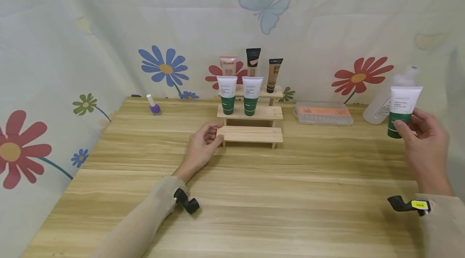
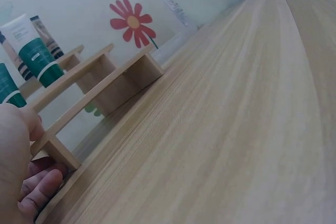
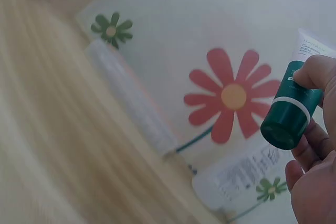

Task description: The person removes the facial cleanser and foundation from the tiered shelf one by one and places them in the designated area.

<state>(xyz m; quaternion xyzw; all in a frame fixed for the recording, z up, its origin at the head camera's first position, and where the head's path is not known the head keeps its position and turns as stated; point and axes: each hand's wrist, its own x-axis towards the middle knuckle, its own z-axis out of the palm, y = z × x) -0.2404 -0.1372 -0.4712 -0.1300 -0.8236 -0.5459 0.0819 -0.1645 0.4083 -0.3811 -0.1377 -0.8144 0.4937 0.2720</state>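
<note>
My right hand (image 1: pixel 428 145) grips a white-and-green squeeze tube (image 1: pixel 404 106) above the table's right side, cap end down, thumb across its green part. In the right wrist view the same tube (image 3: pixel 294 106) is pinched between thumb and fingers. My left hand (image 1: pixel 203 145) holds the left end of the lowest step of a three-tier wooden stand (image 1: pixel 250 133), thumb on top and fingers curled beneath it. Two matching tubes, one on the left (image 1: pixel 227 95) and one on the right (image 1: pixel 251 96), stand on the middle step. A pink BB cream tube (image 1: pixel 228 66), a black-topped tube (image 1: pixel 253 62) and a gold tube (image 1: pixel 274 75) stand behind.
A purple nail polish bottle (image 1: pixel 155 105) stands left of the stand. To its right lies a clear plastic case (image 1: pixel 323 113) with an orange label. A white bottle (image 1: pixel 378 104) leans, tilted, behind the held tube. A flowered curtain (image 1: pixel 308 19) hangs behind the wooden table (image 1: pixel 272 201).
</note>
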